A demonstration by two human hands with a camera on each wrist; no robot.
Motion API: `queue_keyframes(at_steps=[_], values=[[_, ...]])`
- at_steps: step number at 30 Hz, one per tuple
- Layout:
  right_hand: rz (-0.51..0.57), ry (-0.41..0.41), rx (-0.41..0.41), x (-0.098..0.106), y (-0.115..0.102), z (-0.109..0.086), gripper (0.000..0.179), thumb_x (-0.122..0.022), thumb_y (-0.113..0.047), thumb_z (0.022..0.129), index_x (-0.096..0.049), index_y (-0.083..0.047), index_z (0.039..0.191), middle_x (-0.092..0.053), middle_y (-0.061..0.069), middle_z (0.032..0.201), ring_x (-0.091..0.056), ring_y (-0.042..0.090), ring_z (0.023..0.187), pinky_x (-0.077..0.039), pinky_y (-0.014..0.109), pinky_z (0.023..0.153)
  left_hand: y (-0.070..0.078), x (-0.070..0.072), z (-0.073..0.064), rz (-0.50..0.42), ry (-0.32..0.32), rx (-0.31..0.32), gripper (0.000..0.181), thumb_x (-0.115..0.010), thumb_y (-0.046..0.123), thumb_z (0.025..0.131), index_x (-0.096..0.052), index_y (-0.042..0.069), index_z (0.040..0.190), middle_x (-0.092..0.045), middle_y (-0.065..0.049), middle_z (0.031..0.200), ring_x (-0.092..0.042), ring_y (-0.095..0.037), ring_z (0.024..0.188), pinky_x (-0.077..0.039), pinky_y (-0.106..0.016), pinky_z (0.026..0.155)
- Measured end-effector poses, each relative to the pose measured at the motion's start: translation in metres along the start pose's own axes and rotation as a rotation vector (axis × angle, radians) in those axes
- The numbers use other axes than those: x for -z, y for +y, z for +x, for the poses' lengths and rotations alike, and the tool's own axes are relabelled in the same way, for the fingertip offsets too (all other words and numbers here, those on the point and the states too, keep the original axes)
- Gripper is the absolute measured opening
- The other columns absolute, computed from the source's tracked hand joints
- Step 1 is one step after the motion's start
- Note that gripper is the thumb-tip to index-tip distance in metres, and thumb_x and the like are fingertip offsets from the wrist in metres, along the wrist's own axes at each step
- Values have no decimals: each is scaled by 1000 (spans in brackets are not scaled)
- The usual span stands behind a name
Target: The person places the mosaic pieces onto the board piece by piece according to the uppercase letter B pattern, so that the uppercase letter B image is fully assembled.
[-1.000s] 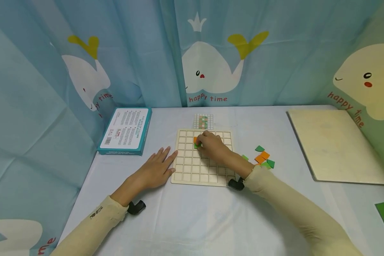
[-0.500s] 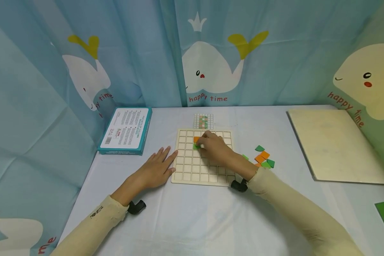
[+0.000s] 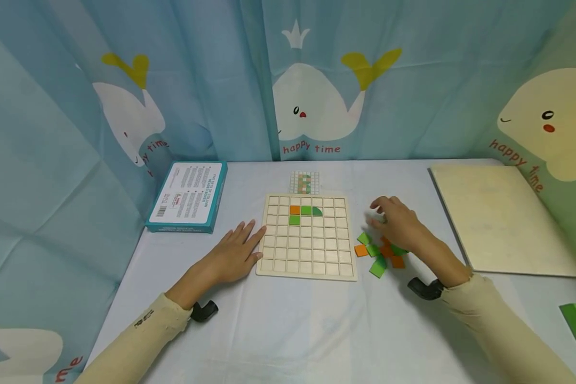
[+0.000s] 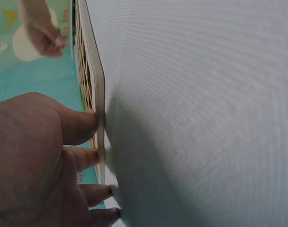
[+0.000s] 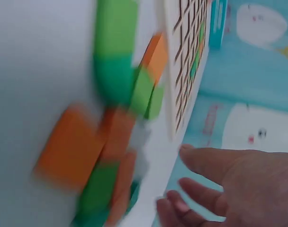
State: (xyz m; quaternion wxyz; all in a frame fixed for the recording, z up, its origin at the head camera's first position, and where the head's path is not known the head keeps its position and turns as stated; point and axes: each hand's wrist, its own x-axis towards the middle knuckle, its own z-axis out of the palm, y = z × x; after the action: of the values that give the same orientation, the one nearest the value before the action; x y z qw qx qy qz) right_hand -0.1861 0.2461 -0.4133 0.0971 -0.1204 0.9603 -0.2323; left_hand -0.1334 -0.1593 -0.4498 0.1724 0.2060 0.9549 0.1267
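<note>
Our L hand [image 3: 234,255], fingers straight & spread, touches a pale wooden grid board [image 3: 312,256]. Our R hand [image 3: 397,223], fingers loosely bent, thumb apart, hovers; flat green & orange tiles [image 3: 377,268] below them.

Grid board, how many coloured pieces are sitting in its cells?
4: an orange square, a green square to its right, a rounded dark green piece beyond that, another green square below the orange one.
</note>
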Motion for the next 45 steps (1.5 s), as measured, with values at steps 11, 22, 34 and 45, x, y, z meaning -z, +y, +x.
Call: queue_keyframes(at_steps=[11, 22, 34, 45], values=[[48, -84, -2, 20, 71, -20, 34, -67, -19, 105, -58, 12, 117, -63, 25, 106, -59, 30, 91, -50, 38, 74, 0, 2, 2, 16, 4, -11, 67, -42, 41, 113, -18, 18, 171, -9, -16, 177, -5, -41, 163, -13, -62, 129], [37, 4, 28, 15, 74, -18, 31, -66, -9, 103, -61, 11, 126, -59, 29, 114, -55, 37, 99, -48, 47, 81, 0, 0, 2, 9, 1, -6, 67, -43, 41, 113, -18, 19, 171, -9, -16, 177, -5, -41, 163, -14, -61, 129], [46, 82, 4, 6, 68, 6, 33, -60, -7, 107, -57, 16, 130, -54, 35, 123, -54, 48, 113, -49, 64, 98, 0, 0, 1, 7, 3, -6, 67, -44, 41, 113, -19, 18, 171, -10, -16, 177, -6, -41, 163, -14, -62, 129], [76, 16, 94, -17, -7, 27, 30, -60, -7, 107, -61, 9, 132, -55, 28, 125, -60, 42, 114, -54, 54, 98, 0, 0, 1, -8, 8, -26, 65, -42, 41, 113, -21, 16, 170, -11, -18, 177, -7, -42, 163, -15, -62, 129]])
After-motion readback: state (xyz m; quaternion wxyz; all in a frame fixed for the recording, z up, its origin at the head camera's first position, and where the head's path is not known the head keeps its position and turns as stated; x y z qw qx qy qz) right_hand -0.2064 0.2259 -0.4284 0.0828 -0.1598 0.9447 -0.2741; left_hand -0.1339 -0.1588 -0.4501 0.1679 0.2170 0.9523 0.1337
